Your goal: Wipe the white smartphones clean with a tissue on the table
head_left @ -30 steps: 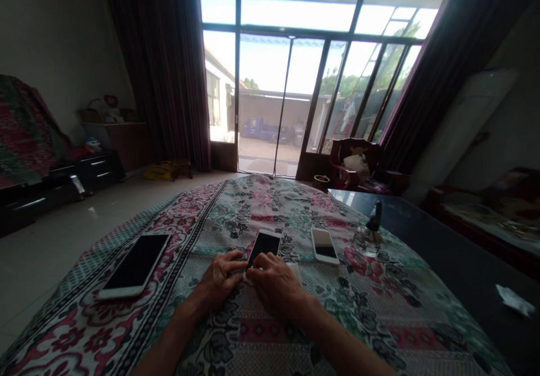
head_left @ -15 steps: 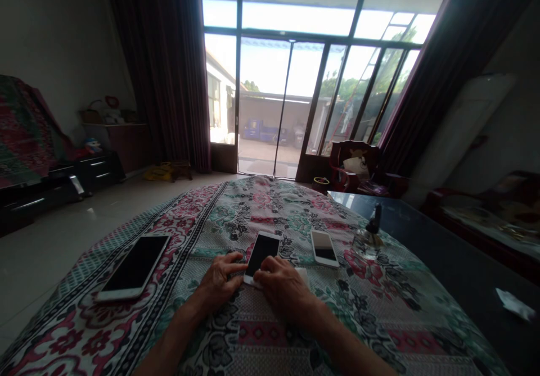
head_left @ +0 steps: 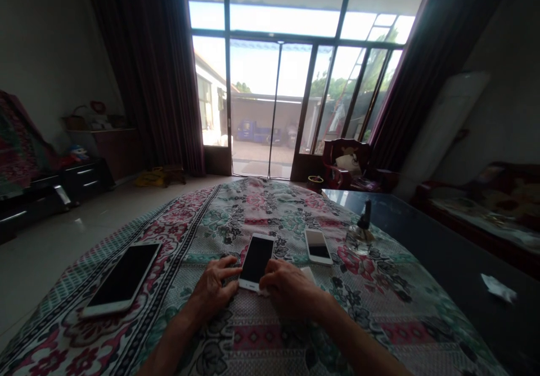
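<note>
A white smartphone (head_left: 256,261) with a dark screen lies face up on the patterned cloth (head_left: 261,336), between my hands. My left hand (head_left: 215,283) rests at its left edge, fingers spread and fingertips touching the side. My right hand (head_left: 289,286) is closed at the phone's lower right corner. From behind it and under its fingers shows a thin white piece (head_left: 309,275), like a tissue, mostly hidden by the hand. A smaller white phone (head_left: 318,247) lies to the right, and a larger white-framed phone (head_left: 122,279) to the left.
A clear bottle with a black spray top (head_left: 361,232) stands on the cloth at the right. Beyond it is a dark glossy table (head_left: 426,247) with a crumpled white paper (head_left: 498,289). A red wooden chair (head_left: 343,165) stands near the glass doors.
My right hand has moved from the phone's bottom edge to its lower right side, fingers curled more. The left hand stays at the left edge. The whole view has shifted slightly.
</note>
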A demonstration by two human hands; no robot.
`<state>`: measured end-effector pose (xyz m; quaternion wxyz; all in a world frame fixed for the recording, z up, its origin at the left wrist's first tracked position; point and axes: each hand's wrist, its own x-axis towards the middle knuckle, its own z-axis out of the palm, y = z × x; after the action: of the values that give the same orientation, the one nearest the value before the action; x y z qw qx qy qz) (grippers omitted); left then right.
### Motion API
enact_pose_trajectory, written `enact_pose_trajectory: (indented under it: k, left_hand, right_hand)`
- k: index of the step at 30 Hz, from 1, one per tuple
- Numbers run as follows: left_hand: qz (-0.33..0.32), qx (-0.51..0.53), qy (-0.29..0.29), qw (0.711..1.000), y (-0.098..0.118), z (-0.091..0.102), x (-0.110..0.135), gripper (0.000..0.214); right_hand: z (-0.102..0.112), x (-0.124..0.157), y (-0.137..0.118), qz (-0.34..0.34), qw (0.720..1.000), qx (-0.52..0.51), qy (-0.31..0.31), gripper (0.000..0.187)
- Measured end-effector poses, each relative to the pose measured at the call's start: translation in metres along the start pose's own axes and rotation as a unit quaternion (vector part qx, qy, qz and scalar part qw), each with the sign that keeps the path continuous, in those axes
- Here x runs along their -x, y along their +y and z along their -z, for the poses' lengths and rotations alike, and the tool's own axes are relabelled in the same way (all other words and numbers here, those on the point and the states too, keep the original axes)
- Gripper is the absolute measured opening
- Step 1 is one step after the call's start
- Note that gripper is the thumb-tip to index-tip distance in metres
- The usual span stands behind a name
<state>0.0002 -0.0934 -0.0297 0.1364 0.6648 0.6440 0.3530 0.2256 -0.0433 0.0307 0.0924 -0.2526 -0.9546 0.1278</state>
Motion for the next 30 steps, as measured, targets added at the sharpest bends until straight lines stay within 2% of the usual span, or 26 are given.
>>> enact_pose_trajectory:
  k: [7, 13, 15, 17, 21, 23, 26, 30]
  left_hand:
    - [0.006, -0.007, -0.018, 1.000, -0.001, 0.001, 0.000, 0.035]
    - [0.008, -0.005, -0.005, 1.000, -0.003, -0.001, -0.001, 0.035]
    - [0.009, -0.004, -0.005, 1.000, -0.003, -0.001, -0.001, 0.035]
    - [0.010, -0.003, -0.009, 1.000, -0.002, -0.001, 0.000, 0.035]
    - [0.012, 0.003, -0.014, 1.000, 0.001, 0.001, 0.000, 0.035]
    - [0.013, 0.006, -0.013, 1.000, 0.002, 0.002, -0.001, 0.034]
    - [0.016, 0.011, -0.009, 1.000, 0.002, 0.003, -0.001, 0.033]
    - [0.011, 0.016, -0.004, 1.000, 0.000, 0.003, 0.000, 0.033]
  right_hand:
    - [-0.017, -0.011, 0.005, -0.087, 0.992, 0.038, 0.085, 0.023]
    - [-0.028, -0.011, -0.012, -0.011, 0.997, 0.033, 0.061, 0.017]
    - [-0.031, -0.013, -0.014, -0.005, 0.997, 0.028, 0.068, 0.016]
    - [-0.032, -0.017, -0.010, -0.038, 0.994, 0.030, 0.095, 0.019]
    - [-0.034, -0.030, 0.006, -0.148, 0.976, 0.042, 0.156, 0.022]
    - [-0.035, -0.035, 0.009, -0.172, 0.969, 0.047, 0.169, 0.022]
    - [-0.036, -0.037, 0.001, -0.145, 0.977, 0.062, 0.145, 0.021]
    - [-0.041, -0.029, -0.022, -0.044, 0.991, 0.064, 0.108, 0.012]
